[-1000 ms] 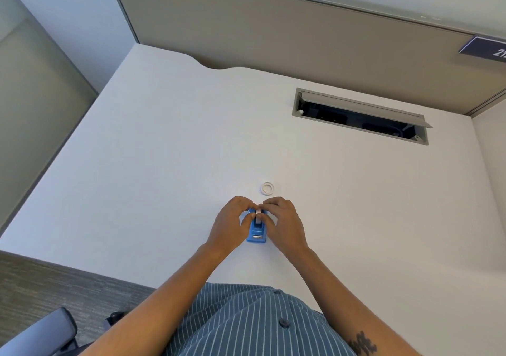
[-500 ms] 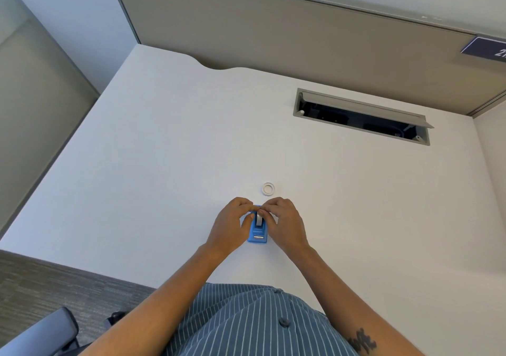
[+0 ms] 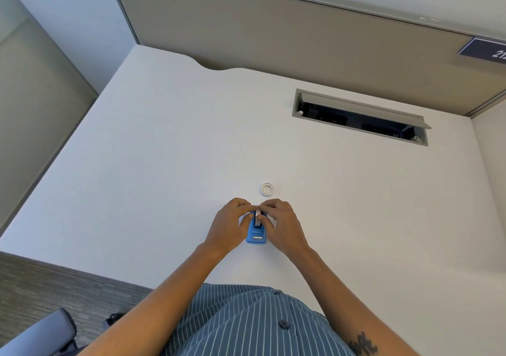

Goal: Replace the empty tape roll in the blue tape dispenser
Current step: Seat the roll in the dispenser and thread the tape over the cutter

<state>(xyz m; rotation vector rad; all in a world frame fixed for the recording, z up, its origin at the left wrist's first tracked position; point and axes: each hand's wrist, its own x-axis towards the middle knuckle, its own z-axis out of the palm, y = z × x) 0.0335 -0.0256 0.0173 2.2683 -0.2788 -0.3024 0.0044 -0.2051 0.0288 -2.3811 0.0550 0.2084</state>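
A small blue tape dispenser [image 3: 256, 237] stands on the white desk [image 3: 164, 164] near its front edge, its cutter end toward me. My left hand [image 3: 228, 224] grips its left side. My right hand [image 3: 282, 222] grips its right side, fingertips pinched over the top where a white tape roll [image 3: 257, 215] sits in the slot. The fingers of both hands meet above the roll and hide most of it. A white empty tape core [image 3: 267, 189] lies flat on the desk just beyond my hands.
A recessed grey cable tray [image 3: 361, 117] with an open lid sits at the desk's back right. A beige partition panel [image 3: 273, 35] runs along the back. Grey carpet [image 3: 54, 287] and a chair arm [image 3: 38, 333] are at lower left.
Both hands stay on the dispenser. The fingertips have shifted slightly closer together over the roll; the dispenser and the empty core have not moved.
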